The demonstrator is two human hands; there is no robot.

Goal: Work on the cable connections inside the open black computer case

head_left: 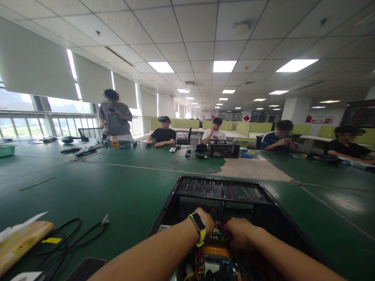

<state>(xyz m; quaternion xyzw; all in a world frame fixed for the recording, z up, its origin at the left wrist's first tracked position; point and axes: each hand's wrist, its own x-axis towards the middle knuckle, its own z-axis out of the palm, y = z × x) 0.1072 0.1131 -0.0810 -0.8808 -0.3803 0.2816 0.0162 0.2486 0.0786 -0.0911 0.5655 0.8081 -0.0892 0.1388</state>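
A black computer case lies open in front of me, and both hands reach inside it. My left hand, with a yellow-banded watch at the wrist, is curled with its fingertips hidden below. Close by on the right, my right hand is closed at the end of a bundle of coloured wires that shows between the hands. Just beneath are an orange-yellow strip of parts and a circuit board. More red and yellow wires run along the left.
Black cables, a dark phone-like slab and a wooden-looking piece lie on the green table at left. Another black case stands across the table. Several people sit or stand around its far side.
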